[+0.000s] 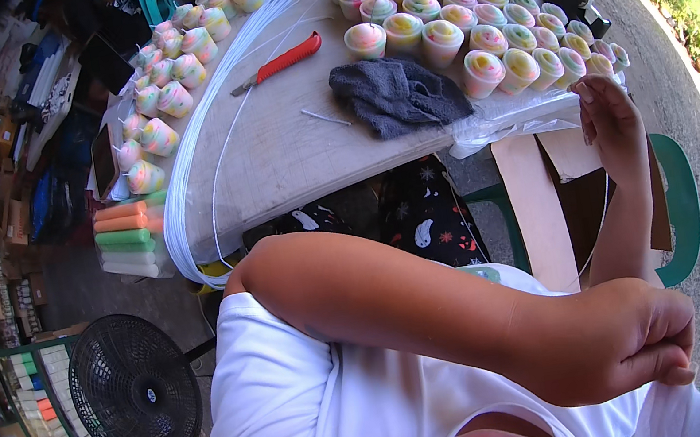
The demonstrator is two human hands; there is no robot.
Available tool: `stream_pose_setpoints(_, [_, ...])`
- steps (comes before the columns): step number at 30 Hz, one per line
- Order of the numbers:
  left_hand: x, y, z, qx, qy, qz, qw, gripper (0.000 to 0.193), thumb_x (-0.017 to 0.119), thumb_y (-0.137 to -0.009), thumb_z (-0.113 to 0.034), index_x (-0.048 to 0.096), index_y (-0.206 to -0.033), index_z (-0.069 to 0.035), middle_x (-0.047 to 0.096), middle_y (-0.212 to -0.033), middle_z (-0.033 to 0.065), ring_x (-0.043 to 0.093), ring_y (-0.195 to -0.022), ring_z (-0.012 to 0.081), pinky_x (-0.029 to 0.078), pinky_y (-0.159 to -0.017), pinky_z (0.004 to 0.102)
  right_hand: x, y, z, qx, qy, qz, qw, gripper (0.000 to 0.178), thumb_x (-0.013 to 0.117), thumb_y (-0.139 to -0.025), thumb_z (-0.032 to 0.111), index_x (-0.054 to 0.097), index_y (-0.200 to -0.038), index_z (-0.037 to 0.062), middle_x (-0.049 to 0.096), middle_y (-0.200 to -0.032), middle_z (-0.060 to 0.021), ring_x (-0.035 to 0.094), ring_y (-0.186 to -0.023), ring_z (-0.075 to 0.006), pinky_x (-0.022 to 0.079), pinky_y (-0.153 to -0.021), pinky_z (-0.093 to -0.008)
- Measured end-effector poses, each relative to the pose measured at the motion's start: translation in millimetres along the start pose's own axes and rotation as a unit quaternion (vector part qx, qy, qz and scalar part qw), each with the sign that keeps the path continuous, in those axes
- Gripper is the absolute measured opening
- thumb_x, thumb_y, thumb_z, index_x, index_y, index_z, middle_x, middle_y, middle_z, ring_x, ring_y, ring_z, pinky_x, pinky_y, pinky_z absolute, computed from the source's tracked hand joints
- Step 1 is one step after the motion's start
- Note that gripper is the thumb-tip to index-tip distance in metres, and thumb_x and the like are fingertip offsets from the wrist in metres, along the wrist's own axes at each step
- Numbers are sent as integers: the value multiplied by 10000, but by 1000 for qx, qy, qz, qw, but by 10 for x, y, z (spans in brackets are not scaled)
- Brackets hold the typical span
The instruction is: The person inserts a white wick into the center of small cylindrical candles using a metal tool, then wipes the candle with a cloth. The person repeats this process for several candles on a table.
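My left arm crosses my chest, and my left hand (618, 342) is closed on the cloth of my white shirt (677, 412) at the right. Raised near the table's right corner, my right hand (610, 115) has its fingers half curled, with nothing visible in them. A thin white cord (606, 205) hangs beside that forearm. Close to the right hand stand many cups of pastel swirled wax (484, 70). A dark grey cloth (398, 95) lies crumpled at the table's near edge. Farther left is a red utility knife (283, 60) with its blade out.
A long bundle of white wick cord (182, 170) droops over the table (270, 158). Swirled candles with wicks (175, 98) and a stack of coloured pillar candles (124, 237) line its left side. An open cardboard box (531, 193), green chair (678, 208) and black fan (135, 392) surround me.
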State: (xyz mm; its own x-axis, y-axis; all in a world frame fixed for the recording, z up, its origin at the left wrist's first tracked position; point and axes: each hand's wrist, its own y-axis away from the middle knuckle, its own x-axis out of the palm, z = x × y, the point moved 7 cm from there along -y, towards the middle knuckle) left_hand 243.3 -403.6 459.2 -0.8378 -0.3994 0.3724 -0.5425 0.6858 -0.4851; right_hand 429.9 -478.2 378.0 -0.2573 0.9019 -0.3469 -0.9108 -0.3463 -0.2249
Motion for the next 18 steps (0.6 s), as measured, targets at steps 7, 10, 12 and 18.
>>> stream_pose_setpoints(7, [-110,37,-147,-81,-135,90,983,336,728,-784,-318,570,-863,-33,584,-892,146,584,-864,286,442,-733,344,90,65,39,3,-30,-33,999,155,530,-947,93,610,-1066,34,565,-791,33,448,-619,-12,356,-511,-172])
stream_pose_setpoints(10, [-811,91,-168,105,-434,-83,891,244,742,-758,-182,555,-851,-56,552,-902,118,556,-870,307,450,-782,374,-60,133,106,-25,35,-52,998,185,517,-947,75,619,-1097,38,556,-796,31,460,-654,-9,363,-535,-166])
stream_pose_setpoints(12, [-1558,230,-218,146,-635,-258,713,345,754,-731,-138,529,-968,-29,536,-956,142,548,-906,313,449,-825,382,-146,153,19,7,4,-54,999,206,501,-952,68,619,-1119,42,553,-800,28,469,-674,-15,374,-551,-169])
stream_pose_setpoints(18, [-2853,456,421,-115,-659,-383,637,792,792,-686,-358,348,-1249,-20,452,-1185,246,495,-1091,409,422,-911,472,-14,248,-206,9,-138,-69,988,118,490,-937,4,564,-1029,20,641,-894,-47,587,-753,-63,485,-625,-215])
